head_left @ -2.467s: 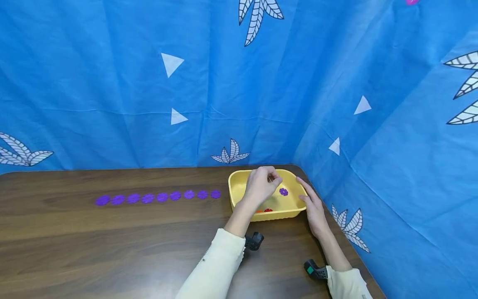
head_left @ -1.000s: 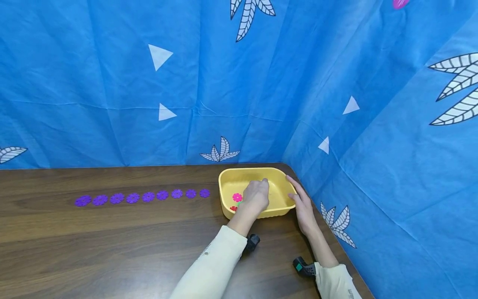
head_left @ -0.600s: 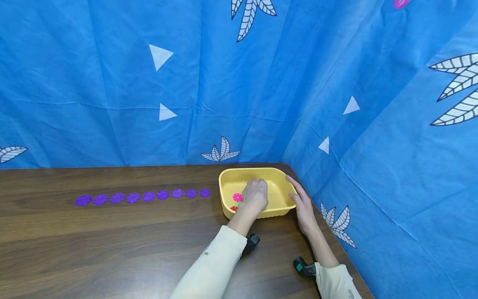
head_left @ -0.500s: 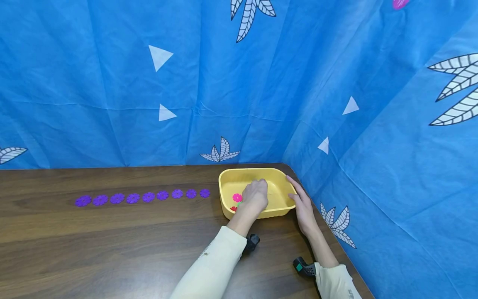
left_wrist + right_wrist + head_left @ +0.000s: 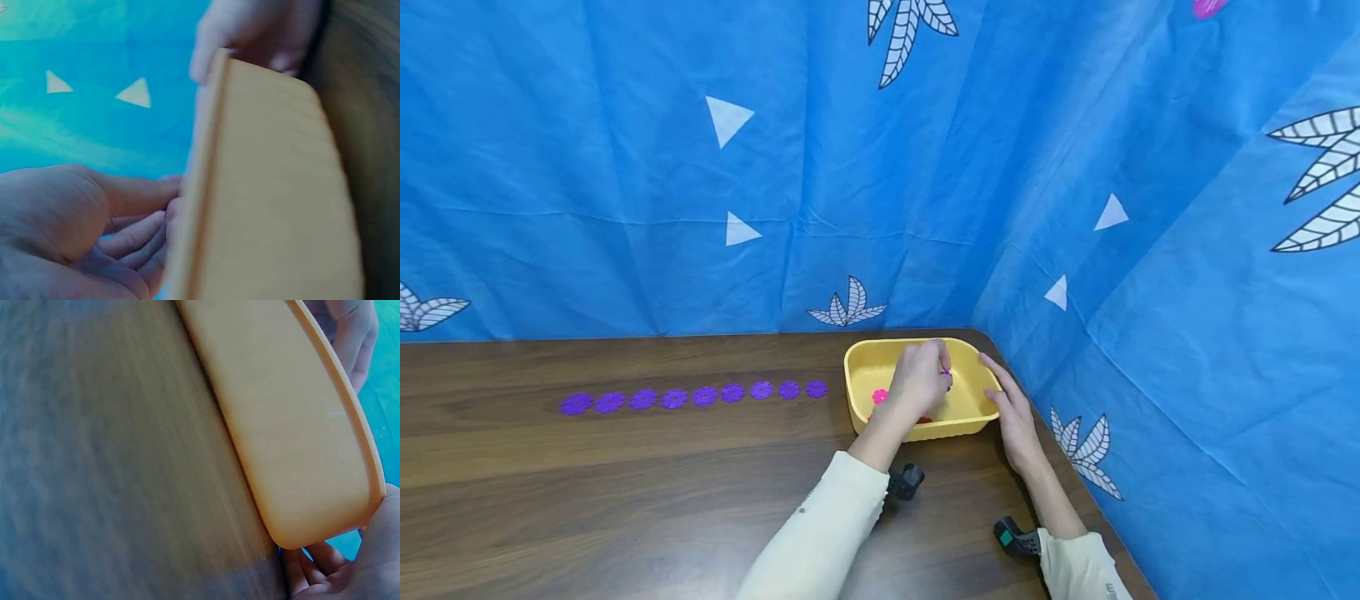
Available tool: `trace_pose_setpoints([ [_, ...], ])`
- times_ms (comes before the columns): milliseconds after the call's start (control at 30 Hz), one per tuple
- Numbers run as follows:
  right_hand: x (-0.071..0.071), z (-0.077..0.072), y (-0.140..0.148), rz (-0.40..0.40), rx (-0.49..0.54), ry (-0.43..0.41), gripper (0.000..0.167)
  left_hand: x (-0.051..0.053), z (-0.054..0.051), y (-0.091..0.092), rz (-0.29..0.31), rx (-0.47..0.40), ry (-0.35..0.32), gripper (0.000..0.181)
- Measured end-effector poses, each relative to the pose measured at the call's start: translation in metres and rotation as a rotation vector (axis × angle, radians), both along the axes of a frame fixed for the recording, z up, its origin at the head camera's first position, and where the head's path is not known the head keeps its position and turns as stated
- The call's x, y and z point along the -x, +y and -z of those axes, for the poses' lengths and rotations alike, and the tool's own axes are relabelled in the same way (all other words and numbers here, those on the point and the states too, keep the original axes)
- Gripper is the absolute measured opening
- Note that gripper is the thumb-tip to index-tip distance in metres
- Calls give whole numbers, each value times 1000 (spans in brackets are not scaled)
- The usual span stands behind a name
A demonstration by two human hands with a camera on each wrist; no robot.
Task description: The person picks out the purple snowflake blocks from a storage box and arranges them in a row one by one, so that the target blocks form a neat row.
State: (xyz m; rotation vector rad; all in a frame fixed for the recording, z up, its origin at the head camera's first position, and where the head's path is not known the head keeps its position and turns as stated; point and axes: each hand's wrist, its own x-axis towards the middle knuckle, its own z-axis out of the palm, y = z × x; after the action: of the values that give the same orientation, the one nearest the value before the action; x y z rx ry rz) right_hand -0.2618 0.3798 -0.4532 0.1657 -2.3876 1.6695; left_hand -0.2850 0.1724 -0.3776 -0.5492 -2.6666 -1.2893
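Note:
My left hand point(image 5: 919, 379) reaches into the yellow plastic basket point(image 5: 973, 429), thumb and fingertips pinching a purple flower-shaped interlocking disc point(image 5: 947, 385), mostly hidden by the fingers. In the left wrist view the thumb and index finger meet just behind the basket wall point(image 5: 275, 181). My right hand point(image 5: 1018, 425) grips the basket's right end, with its thumb at the rim and its other fingers along the outside. A pink disc point(image 5: 880, 396) and a red disc point(image 5: 924, 421) lie in the basket, partly covered by the left hand and forearm.
A row of several purple discs point(image 5: 674, 398) runs along the wooden table point(image 5: 625, 500) left of the basket. A blue patterned cloth point(image 5: 662, 167) hangs behind the table and along its right side.
My left hand was down at the basket floor half a second ago; it has risen slightly, with a purple disc showing at its fingertips. The right hand keeps its grip. The head view shifted slightly.

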Motion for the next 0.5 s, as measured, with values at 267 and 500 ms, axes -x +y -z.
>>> trace_pose_setpoints([
  [267, 1, 0, 2, -11, -3, 9, 52, -7, -22, -29, -9, -77, 70, 11],
  [500, -1, -1, 1, -8, -14, 0, 51, -9, -33, -57, -19, -89, 101, 11],
])
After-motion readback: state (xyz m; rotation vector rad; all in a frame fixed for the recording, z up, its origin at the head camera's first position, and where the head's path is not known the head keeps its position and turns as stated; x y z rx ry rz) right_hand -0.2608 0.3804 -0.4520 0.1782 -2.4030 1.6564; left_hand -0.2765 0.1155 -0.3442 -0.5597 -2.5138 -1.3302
